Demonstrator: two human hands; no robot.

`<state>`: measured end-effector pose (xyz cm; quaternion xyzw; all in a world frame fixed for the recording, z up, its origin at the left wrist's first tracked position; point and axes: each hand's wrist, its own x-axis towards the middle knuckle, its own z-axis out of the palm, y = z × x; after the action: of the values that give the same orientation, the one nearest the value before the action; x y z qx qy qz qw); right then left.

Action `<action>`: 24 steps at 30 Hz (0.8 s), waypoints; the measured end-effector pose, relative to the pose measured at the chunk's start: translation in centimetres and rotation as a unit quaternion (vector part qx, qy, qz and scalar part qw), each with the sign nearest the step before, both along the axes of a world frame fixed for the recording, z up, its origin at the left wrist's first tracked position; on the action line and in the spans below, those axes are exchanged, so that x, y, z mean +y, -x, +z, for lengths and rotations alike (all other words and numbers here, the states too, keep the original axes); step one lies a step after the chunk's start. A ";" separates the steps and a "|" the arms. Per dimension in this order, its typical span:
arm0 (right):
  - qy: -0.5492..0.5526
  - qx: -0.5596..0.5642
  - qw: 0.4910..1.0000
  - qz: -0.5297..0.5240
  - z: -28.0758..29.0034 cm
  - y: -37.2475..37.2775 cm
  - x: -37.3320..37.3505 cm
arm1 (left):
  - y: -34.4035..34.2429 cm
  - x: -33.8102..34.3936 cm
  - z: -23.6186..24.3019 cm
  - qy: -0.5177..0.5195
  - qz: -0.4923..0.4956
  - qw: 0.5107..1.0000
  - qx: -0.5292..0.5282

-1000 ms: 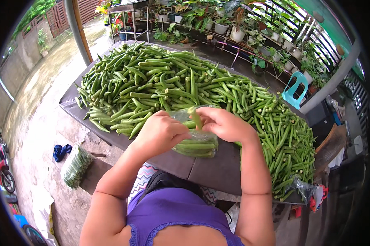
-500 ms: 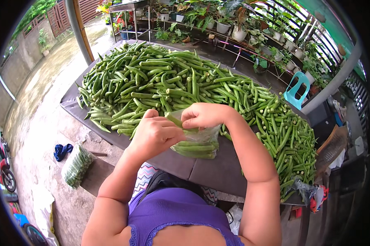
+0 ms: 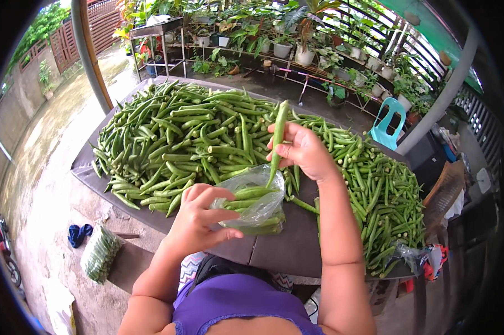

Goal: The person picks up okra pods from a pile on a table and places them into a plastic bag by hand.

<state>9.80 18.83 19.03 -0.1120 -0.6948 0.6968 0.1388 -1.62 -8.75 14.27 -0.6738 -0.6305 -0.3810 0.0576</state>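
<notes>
Since half a second ago, the right hand (image 3: 300, 149) has risen from the mouth of the clear, thin plastic bag (image 3: 272, 204) with one long, ridged green okra pod (image 3: 280, 131); the left hand (image 3: 199, 219), then bunched at the bag, has spread its fingers, and the view has shifted.

At far left, a crumpled dark blue cloth (image 3: 80, 235) lies beside a plump clear plastic sack of green pods (image 3: 100, 254), at the end of a low brown bench (image 3: 130, 272). A broad heap of large green okra (image 3: 157, 142) covers the left part of the table with a dark grey-brown padded top (image 3: 285, 254).

Near the front edge, the left hand is wide, thumb well apart from the fingers, at the bag's left side; whether it touches the plastic I cannot tell. The bag lies on the tabletop, partly filled with pods.

The right hand pinches the single pod between thumb and fingers, nearly upright, its tapered tip at the bag's upper right rim. Farther right spreads a heap of slimmer green okra (image 3: 387, 195), with a turquoise plastic chair (image 3: 388, 125) beyond the table.
</notes>
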 end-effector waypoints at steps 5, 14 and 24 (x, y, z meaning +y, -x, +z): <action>-0.006 0.005 1.000 -0.021 -1.8 -0.9 0.4 | 0.2 0.9 -0.4 -0.003 0.065 0.993 -0.100; -0.318 0.033 0.944 -0.078 0.5 -2.0 -4.3 | 0.6 1.8 0.0 0.101 0.166 0.956 -0.220; -0.626 -0.133 0.762 0.093 -1.1 -0.5 -7.0 | 0.5 2.5 0.4 0.095 0.132 0.938 -0.307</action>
<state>10.34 11.87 17.94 -0.0268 -0.9950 0.0940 0.0183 -2.15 -6.26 14.66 -0.4375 -0.7341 -0.4963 -0.1531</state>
